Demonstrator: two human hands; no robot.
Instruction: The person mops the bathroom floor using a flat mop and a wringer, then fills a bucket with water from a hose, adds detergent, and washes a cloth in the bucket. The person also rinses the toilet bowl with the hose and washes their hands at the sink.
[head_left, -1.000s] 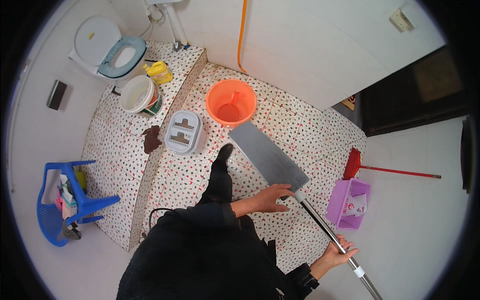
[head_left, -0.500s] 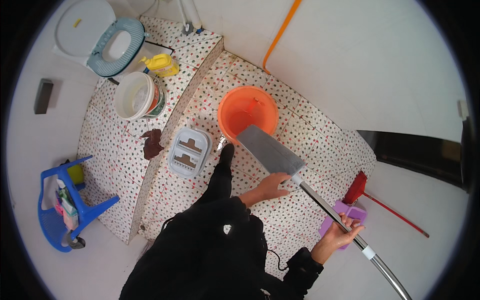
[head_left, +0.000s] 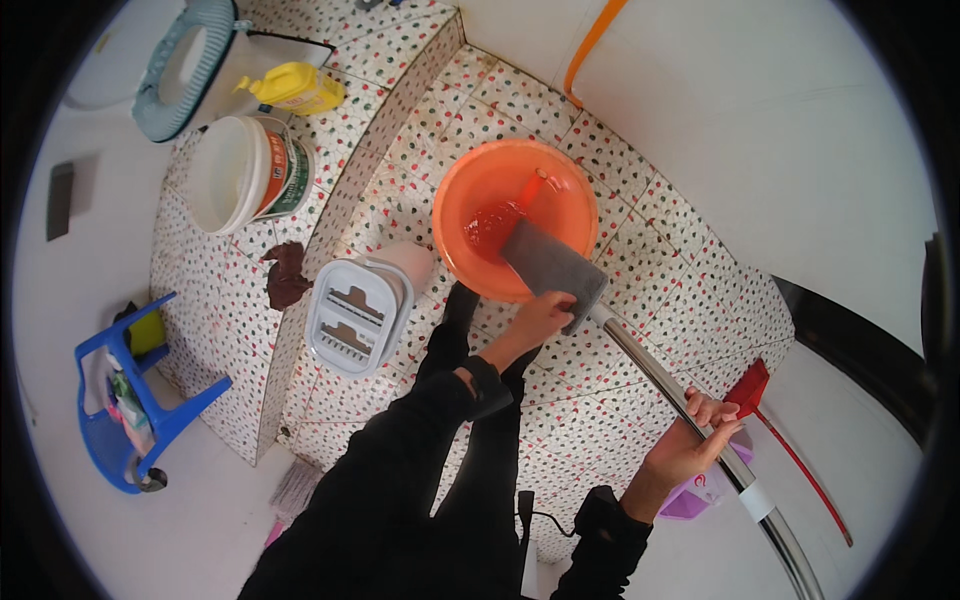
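The far end of the grey mop head [head_left: 552, 268], only at the rim half a second ago, now reaches well within the orange basin [head_left: 575, 200]. The left hand [head_left: 532, 322], earlier loosely spread near the joint, now bends its fingers over the head's near edge. A bristled brush [head_left: 296, 487] has come into view.

Grey mop head [head_left: 553, 265] slanted over orange bucket [head_left: 480, 185]

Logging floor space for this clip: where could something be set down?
Bare tile lies between the orange bucket and right-hand wall, and on the raised step between brown cloth and blue chair. Crowded: the bucket's near edge, with mop head, left hand and foot.
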